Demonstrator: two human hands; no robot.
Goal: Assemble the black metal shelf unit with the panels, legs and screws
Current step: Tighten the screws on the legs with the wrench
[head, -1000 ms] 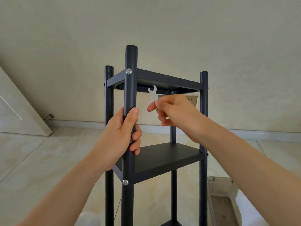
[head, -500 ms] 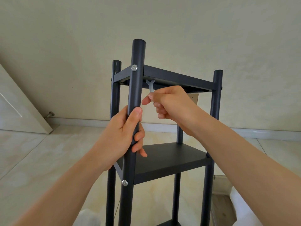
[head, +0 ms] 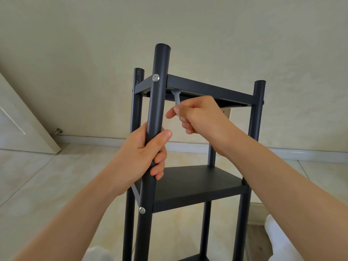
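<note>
shelf unit stands upright, top and middle panels on four legs. left hand wraps the near leg below the top panel. right hand pinches a small wrench under that panel's near corner. likely final tightening; lower joints out of view.

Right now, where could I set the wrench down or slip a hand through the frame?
The middle shelf is bare across its top, bordered by the four legs. The gap between it and the top shelf is open on the right. It is crowded at the near left leg, where the left hand grips and the right hand holds the wrench.
</note>
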